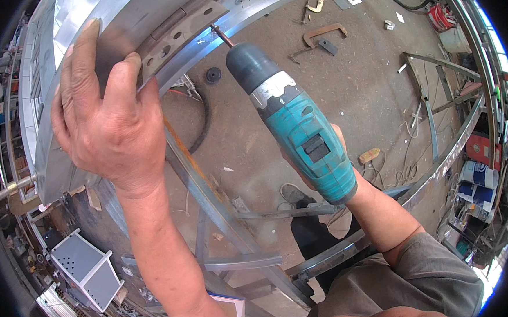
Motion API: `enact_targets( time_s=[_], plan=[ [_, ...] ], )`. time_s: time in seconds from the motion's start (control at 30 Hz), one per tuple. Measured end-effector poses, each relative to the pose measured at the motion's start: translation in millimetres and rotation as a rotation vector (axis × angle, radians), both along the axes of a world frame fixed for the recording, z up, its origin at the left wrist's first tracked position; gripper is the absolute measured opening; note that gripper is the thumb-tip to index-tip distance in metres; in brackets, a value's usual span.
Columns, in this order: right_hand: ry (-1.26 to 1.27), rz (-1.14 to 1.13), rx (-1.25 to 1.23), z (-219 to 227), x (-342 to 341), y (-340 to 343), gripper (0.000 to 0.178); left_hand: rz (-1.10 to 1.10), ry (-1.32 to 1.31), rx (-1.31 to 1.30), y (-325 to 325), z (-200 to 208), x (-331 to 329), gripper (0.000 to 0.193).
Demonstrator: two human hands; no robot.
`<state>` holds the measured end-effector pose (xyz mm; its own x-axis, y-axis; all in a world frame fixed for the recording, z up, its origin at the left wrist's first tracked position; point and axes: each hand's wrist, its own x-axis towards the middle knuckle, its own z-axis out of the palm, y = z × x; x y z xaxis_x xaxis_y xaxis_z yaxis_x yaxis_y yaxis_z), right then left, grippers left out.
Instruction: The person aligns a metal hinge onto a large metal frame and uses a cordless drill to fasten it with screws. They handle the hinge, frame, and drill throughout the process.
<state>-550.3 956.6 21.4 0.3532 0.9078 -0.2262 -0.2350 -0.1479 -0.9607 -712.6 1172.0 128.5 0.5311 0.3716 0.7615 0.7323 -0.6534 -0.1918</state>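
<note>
My right hand (339, 137) is wrapped round the handle of a teal and black cordless drill (301, 129), mostly hidden beneath its body. From the black chuck, a slim bit (222, 36) points up and left, its tip at the lower edge of a drilled hinge leaf (179, 36). Whether a screw sits on the tip is too small to tell. A light patch shines on the metal beside it. My left hand (109, 118) lies with fingers spread on the silvery sheet-metal panel (132, 20), its thumb and index finger near the hinge leaf's left end.
Below the panel runs a steel frame (207, 202), with curved bars crossing in front of my legs. On the floor lie a rusty C-clamp (328, 33), another clamp (316, 2), a black disc (213, 75) and loose cords. A grey box-shaped cabinet (83, 267) stands lower left.
</note>
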Motion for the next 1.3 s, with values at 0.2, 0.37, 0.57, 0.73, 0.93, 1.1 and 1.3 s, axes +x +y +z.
enact_targets(
  time_s=[0.2, 0.37, 0.57, 0.73, 0.93, 1.1, 1.3],
  plan=[
    [0.012, -0.018, 0.040, 4, 0, 1, 0.040, -0.013, 0.019, -0.007, 0, 3, -1, 0.031],
    [-0.108, 0.003, 0.020, 6, 1, 2, 0.042, -0.022, 0.005, 0.002, 0, 2, 0, 0.030],
    [-0.090, 0.008, 0.023, 13, 6, 3, 0.042, 0.006, 0.011, -0.003, -2, 3, 1, 0.028],
    [-0.339, 0.069, 0.055, 17, 13, 8, 0.038, -0.009, -0.011, 0.003, -2, 2, 3, 0.028],
    [-0.450, 0.031, 0.134, 21, 12, 12, 0.037, -0.004, 0.006, -0.001, -2, 3, 1, 0.028],
    [-0.493, 0.045, 0.111, 23, 18, 11, 0.040, -0.037, -0.007, 0.004, 1, 2, 1, 0.029],
    [-0.564, 0.071, 0.108, 23, 23, 13, 0.041, -0.048, -0.014, 0.020, 0, 0, 2, 0.029]
  ],
)
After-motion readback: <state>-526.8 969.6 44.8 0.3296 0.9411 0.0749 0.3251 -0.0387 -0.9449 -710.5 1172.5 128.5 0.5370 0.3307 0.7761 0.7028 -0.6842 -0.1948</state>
